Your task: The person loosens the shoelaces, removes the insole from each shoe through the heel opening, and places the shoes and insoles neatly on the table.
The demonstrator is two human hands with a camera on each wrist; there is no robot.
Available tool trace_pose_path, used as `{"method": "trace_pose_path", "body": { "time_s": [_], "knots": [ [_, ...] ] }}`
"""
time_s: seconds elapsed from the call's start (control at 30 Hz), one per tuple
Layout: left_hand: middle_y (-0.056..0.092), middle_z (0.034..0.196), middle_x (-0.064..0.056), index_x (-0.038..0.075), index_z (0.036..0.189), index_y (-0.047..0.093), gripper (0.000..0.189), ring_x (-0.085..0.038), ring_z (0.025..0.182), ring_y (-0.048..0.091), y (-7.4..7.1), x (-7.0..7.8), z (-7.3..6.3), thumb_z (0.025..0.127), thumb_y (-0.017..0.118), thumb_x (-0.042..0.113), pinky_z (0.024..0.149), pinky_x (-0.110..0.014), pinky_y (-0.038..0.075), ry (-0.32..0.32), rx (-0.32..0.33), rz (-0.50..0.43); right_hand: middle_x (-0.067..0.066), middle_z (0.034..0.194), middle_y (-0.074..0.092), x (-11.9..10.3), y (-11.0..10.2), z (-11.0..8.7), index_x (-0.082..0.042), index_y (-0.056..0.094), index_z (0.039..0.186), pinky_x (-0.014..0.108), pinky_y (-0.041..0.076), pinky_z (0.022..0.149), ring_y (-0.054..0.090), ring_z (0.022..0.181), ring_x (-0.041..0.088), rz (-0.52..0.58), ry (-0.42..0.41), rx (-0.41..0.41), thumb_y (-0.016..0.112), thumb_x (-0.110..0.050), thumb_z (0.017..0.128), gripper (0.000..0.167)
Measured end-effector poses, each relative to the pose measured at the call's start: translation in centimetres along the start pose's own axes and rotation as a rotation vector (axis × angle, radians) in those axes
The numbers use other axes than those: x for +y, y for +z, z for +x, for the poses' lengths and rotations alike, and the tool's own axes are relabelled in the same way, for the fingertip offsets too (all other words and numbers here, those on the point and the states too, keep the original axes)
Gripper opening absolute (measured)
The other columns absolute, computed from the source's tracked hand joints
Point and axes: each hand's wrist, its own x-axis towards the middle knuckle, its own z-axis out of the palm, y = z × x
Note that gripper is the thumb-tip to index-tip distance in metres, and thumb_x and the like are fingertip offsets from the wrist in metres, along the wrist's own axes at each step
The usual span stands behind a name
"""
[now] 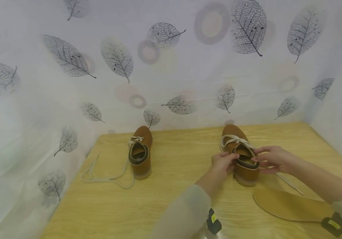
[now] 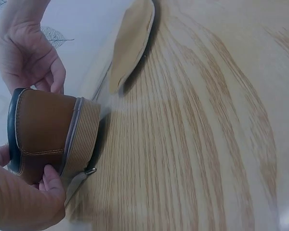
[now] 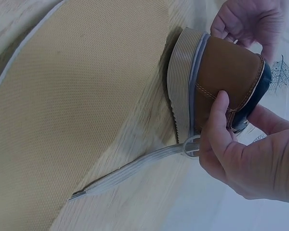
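A brown lace-up shoe (image 1: 246, 173) stands on the table at the right, toe toward the wall and heel toward me. My left hand (image 1: 223, 162) grips the left side of its collar, with the thumb at the opening and fingers against the outer side. On the opposite side, my right hand (image 1: 275, 160) pinches the collar in the same way, as the right wrist view shows closely. The shoe's pale lace (image 3: 130, 171) trails onto the table under the right hand. A tan insole (image 1: 290, 205) lies flat near my right forearm.
Another brown shoe (image 1: 142, 167) stands at the left of the wooden table (image 1: 177, 186), its loose lace (image 1: 105, 180) spread beside it. A white leaf-printed sheet (image 1: 183, 73) hangs behind and along the sides. Dark straps with yellow marks (image 1: 213, 221) sit near both forearms.
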Motion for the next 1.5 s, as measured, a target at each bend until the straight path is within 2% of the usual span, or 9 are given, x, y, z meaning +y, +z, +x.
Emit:
{"method": "trace_pose_path", "body": {
  "time_s": [0.17, 0.37, 0.53, 0.77, 1.03, 1.2, 1.4, 1.5],
  "knots": [
    [0.071, 0.085, -0.01, 0.0, 0.106, 0.064, 0.036, -0.016, 0.073, 0.068, -0.9, 0.3, 0.2, 0.071, 0.073, -0.005, 0.074, -0.031, 0.058, 0.002, -0.011, -0.001, 0.003, 0.095, 0.059, -0.3, 0.6, 0.3, 0.009, 0.037, 0.131, 0.039, 0.058, 0.079, 0.065, 0.083, 0.014, 0.052, 0.002, -0.005, 0.064, -0.007, 0.087, 0.054],
    [0.07, 0.083, -0.01, 0.001, 0.103, 0.063, 0.033, -0.016, 0.071, 0.067, -1.4, 0.7, 0.0, 0.073, 0.073, -0.006, 0.071, -0.032, 0.059, 0.016, -0.019, 0.026, 0.0, 0.093, 0.058, -0.3, 0.4, 0.2, 0.011, 0.027, 0.136, 0.037, 0.057, 0.08, 0.063, 0.084, 0.012, 0.089, 0.015, -0.042, 0.058, -0.005, 0.091, 0.057],
    [0.067, 0.086, -0.009, 0.0, 0.104, 0.062, 0.034, -0.018, 0.074, 0.067, -1.8, 0.8, -0.2, 0.073, 0.072, -0.008, 0.071, -0.034, 0.059, 0.028, -0.021, 0.036, 0.0, 0.093, 0.06, -0.2, 0.6, 0.1, 0.01, 0.03, 0.135, 0.038, 0.058, 0.078, 0.065, 0.083, 0.013, 0.084, 0.011, -0.039, 0.057, -0.005, 0.09, 0.055],
    [0.062, 0.095, -0.008, -0.002, 0.11, 0.061, 0.039, -0.019, 0.079, 0.067, -3.0, 1.0, -0.1, 0.073, 0.068, -0.009, 0.073, -0.035, 0.059, 0.05, -0.02, 0.046, 0.004, 0.101, 0.057, -0.6, 1.8, 0.3, 0.01, 0.02, 0.14, 0.038, 0.058, 0.079, 0.065, 0.086, 0.013, 0.053, -0.009, -0.065, 0.057, -0.008, 0.091, 0.064],
    [0.062, 0.1, -0.011, -0.002, 0.112, 0.06, 0.041, -0.025, 0.09, 0.066, -3.8, 1.1, -0.8, 0.072, 0.068, -0.009, 0.077, -0.039, 0.058, 0.051, 0.01, 0.042, 0.004, 0.098, 0.057, -0.9, 2.9, 0.4, 0.009, 0.03, 0.136, 0.037, 0.057, 0.076, 0.064, 0.084, 0.014, 0.043, -0.017, -0.052, 0.06, -0.009, 0.089, 0.058],
    [0.062, 0.103, -0.015, -0.004, 0.113, 0.058, 0.044, -0.03, 0.096, 0.065, -4.4, 0.9, -1.2, 0.07, 0.066, -0.011, 0.079, -0.042, 0.057, 0.064, 0.032, -0.002, 0.005, 0.104, 0.057, -1.2, 3.5, 0.6, 0.008, 0.025, 0.141, 0.04, 0.056, 0.08, 0.064, 0.088, 0.015, 0.011, -0.017, -0.06, 0.062, -0.011, 0.09, 0.066],
    [0.061, 0.111, -0.021, -0.008, 0.119, 0.054, 0.049, -0.033, 0.102, 0.063, -5.7, 0.6, -1.6, 0.071, 0.066, -0.01, 0.08, -0.041, 0.057, 0.087, 0.052, -0.029, 0.009, 0.108, 0.057, -1.7, 4.7, 0.9, 0.006, 0.029, 0.142, 0.041, 0.056, 0.081, 0.064, 0.089, 0.017, -0.013, -0.012, -0.065, 0.061, -0.011, 0.091, 0.063],
    [0.057, 0.117, -0.023, -0.008, 0.123, 0.051, 0.054, -0.035, 0.104, 0.062, -6.2, 0.5, -2.0, 0.072, 0.066, -0.008, 0.079, -0.041, 0.058, 0.06, 0.049, -0.038, 0.009, 0.106, 0.056, -1.8, 5.4, 1.0, 0.004, 0.034, 0.14, 0.039, 0.056, 0.077, 0.063, 0.087, 0.017, 0.002, 0.004, -0.045, 0.062, -0.009, 0.09, 0.058]
  ]
}}
